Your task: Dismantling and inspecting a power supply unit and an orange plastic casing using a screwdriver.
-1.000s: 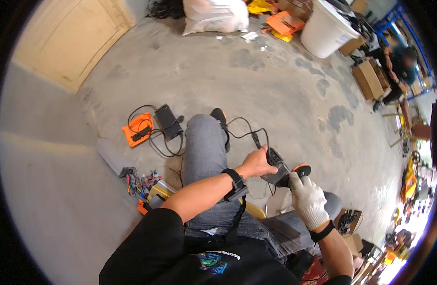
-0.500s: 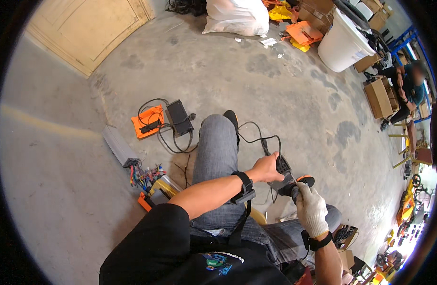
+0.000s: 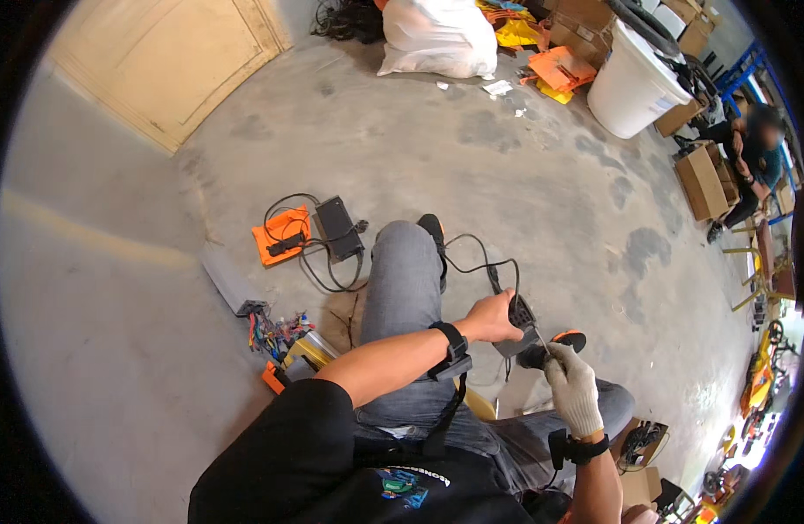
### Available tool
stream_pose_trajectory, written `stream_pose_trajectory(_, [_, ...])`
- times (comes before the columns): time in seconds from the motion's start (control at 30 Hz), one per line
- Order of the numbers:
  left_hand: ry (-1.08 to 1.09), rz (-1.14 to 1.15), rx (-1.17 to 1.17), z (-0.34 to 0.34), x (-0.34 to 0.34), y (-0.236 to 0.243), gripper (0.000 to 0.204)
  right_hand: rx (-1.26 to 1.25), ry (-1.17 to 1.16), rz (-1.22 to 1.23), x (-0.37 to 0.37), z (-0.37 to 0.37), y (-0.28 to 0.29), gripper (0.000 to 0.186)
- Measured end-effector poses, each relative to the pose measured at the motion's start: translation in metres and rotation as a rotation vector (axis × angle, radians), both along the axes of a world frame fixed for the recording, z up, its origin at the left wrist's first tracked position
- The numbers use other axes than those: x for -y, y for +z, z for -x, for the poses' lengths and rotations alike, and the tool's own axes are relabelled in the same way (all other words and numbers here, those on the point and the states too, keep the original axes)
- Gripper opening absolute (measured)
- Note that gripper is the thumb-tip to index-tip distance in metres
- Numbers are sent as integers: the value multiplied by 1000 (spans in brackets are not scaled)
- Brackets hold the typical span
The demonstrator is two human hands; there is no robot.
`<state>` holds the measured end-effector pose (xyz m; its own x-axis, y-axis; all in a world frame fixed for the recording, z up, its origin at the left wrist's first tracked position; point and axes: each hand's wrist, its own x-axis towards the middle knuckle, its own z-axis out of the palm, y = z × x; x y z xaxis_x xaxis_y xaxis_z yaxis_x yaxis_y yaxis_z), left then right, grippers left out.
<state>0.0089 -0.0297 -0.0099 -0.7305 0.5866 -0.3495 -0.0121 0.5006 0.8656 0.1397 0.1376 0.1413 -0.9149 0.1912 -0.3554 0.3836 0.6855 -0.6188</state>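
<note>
Left hand (image 3: pixel 489 319) is clamped around the dark grey housing (image 3: pixel 522 325) over the knees, bracing it so the gloved right hand (image 3: pixel 572 393), gripping a black-and-orange screwdriver (image 3: pixel 555 342), can work it from 5 o'clock.

I have one view only: my head camera, a wide fisheye looking steeply down from just above my lap. My knees and hands sit near, lower centre; the concrete floor (image 3: pixel 524 175) bends away toward the far rim.
</note>
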Motion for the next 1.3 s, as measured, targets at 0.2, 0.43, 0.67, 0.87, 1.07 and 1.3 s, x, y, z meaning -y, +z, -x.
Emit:
stream_pose_trajectory(0.2, [1, 7, 4, -1, -1, 4, 88, 111, -106, 168, -3, -1, -1, 32])
stream_pose_trajectory(0.43, [-47, 12, 17, 4, -4, 8, 81, -41, 35, -36, -2, -2, 6, 32])
stream_pose_trajectory(0.67, [54, -124, 2, 5, -6, -16, 73, -29, 65, -55, -7, -12, 5, 31])
stream_pose_trajectory(0.87, [55, -137, 63, 10, -3, -10, 73, -123, -172, -39, -13, -19, 1, 36])
stream_pose_trajectory(1.07, [37, -277, 202, 11, -3, -1, 62, 41, -551, 279, -24, -26, -14, 38])
stream_pose_trajectory(1.3, [80, -371, 425, 11, -1, 21, 39, 37, -601, 365, -25, -35, -28, 32])
